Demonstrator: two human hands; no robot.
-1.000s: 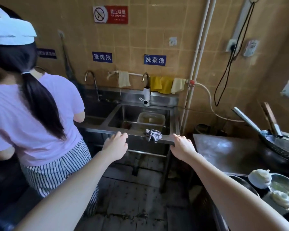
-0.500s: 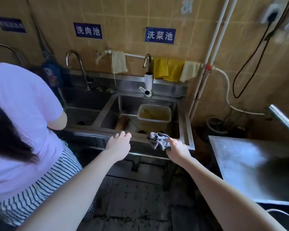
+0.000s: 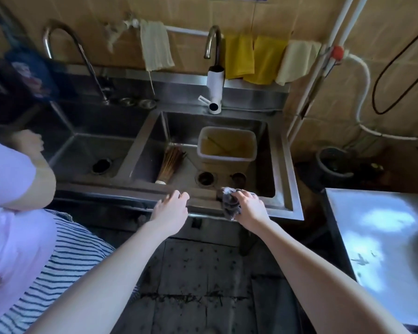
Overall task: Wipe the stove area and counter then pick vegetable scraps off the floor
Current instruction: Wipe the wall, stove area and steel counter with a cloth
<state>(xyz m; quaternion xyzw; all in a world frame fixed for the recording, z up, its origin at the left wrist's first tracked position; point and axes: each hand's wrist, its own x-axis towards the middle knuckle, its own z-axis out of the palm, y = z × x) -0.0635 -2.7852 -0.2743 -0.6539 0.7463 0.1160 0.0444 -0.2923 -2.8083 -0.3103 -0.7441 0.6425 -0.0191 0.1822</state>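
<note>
A crumpled grey cloth (image 3: 229, 204) lies on the front rim of the steel sink (image 3: 288, 179). My right hand (image 3: 250, 206) grips this cloth, fingers curled over its top. My left hand (image 3: 170, 209) rests on the same rim a little to the left, fingers loosely bent and holding nothing. The steel counter (image 3: 381, 239) stands at the right, its top shiny with reflections. Dark, dirty floor tiles (image 3: 198, 285) show between my arms.
A person in a pink top and striped apron (image 3: 17, 227) stands close at the left by the left basin. The right basin holds a plastic tub (image 3: 226, 147) and a bamboo brush (image 3: 170, 162). Yellow and white cloths (image 3: 253, 59) hang behind the tap (image 3: 214, 68).
My view has dropped and moved closer to the sink. My right hand went from the sink's corner to the grey cloth and took hold of it. The left hand stayed on the rim.
</note>
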